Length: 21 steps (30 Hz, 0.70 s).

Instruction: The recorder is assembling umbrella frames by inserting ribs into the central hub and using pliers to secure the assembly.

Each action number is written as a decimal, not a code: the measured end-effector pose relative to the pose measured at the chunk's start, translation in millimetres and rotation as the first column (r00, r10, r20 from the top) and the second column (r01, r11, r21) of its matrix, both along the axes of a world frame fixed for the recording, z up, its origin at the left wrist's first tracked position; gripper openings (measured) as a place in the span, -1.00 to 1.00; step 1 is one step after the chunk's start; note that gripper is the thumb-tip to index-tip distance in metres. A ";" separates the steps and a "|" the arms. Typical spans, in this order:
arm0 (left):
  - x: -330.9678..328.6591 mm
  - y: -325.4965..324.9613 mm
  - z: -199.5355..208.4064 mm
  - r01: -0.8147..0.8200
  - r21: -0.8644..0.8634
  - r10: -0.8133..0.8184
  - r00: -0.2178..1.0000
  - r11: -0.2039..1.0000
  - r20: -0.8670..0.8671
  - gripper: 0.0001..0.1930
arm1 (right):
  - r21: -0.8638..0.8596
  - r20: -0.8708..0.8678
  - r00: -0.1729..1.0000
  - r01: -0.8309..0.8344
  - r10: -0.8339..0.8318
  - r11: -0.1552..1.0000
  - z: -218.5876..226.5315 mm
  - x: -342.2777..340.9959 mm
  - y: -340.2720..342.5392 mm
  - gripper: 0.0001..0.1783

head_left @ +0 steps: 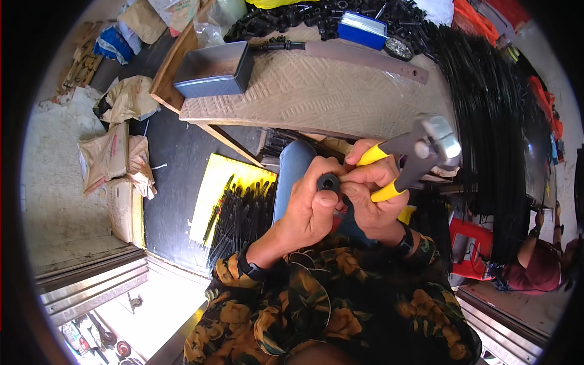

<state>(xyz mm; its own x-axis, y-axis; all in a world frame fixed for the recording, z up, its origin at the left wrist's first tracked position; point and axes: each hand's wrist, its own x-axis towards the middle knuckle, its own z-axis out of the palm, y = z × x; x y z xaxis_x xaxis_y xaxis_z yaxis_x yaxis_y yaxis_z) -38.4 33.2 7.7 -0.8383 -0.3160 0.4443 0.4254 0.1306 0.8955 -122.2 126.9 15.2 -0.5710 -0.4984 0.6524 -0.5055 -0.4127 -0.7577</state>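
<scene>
My left hand (304, 210) is closed round a short black tubular part (328, 181), its round hole facing up between thumb and fingers. Close against it on the right, my right hand (376, 204) grips end-cutting pincers (421, 149) by their yellow handles. The metal head of the pincers points up and right, away from the black part. Fingertips of my right hand are pinched together beside the tube; whatever lies between them is too small to make out. Both hands are held above my lap, just in front of the bench.
Across the bench top (292, 100) lie a grey-blue tray (213, 70), a flat metal bar (365, 59), a blue box (362, 29) and heaped black fittings. Long black strands (486, 121) hang at right, near another person (541, 261). Black rods (240, 213) lie on a yellow sheet at left.
</scene>
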 end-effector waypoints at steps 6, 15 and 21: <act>-2.2 -10.2 -16.1 -0.080 0.084 0.073 0.994 0.993 0.080 -0.45 | 0.165 0.009 0.998 0.067 -0.069 0.984 1.6 0.1 -6.6 -0.85; 5.4 -31.7 0.7 -0.025 0.134 0.015 0.997 0.991 0.080 -0.37 | 0.460 -0.829 0.541 0.521 0.138 0.719 34.2 -48.4 62.9 -0.63; 4.0 -27.7 -11.2 0.011 0.117 -0.024 0.993 0.993 0.112 -0.38 | 0.493 -0.859 0.440 0.581 0.260 0.647 49.1 -44.9 53.5 -0.68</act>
<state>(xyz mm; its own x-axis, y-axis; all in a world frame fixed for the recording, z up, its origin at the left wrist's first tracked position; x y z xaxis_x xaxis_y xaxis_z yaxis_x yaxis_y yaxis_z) -34.4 5.5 -3.5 -0.8869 -0.3447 0.3077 0.3221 0.0162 0.9466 -167.2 180.4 64.3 -0.0943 -0.9385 0.3321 -0.9810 0.1444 0.1295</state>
